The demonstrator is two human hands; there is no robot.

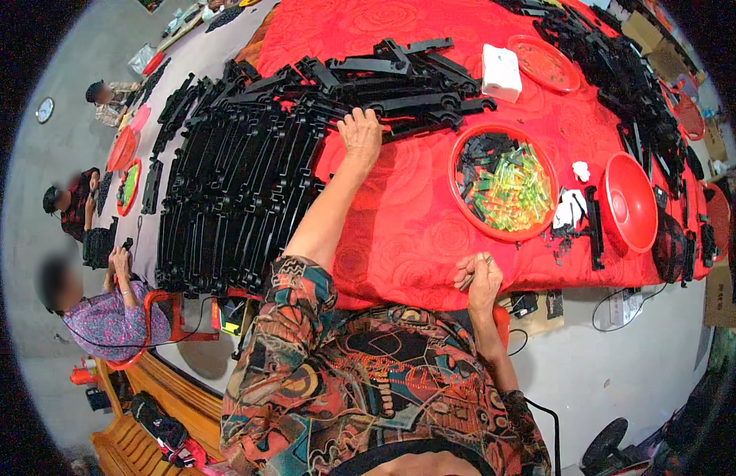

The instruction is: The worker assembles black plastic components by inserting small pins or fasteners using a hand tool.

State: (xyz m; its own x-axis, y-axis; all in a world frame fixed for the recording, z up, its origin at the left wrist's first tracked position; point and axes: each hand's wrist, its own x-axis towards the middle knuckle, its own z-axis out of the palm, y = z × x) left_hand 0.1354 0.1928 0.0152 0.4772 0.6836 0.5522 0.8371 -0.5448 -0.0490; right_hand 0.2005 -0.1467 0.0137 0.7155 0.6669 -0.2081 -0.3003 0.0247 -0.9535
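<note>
Left arm: extended forward over the red cloth [400, 214], forearm slanting up and slightly rightward. Left hand [360, 136]: back upward, fingers bent and slightly parted, tips at the near edge of the black strips [419, 105], heaped ahead; cannot tell whether they grip one. Right arm: elbow bent. Right hand [482, 281]: at the table's near edge, below the bowl [504, 236], fingers curled in toward thumb; contents, if any, indiscernible.
</note>
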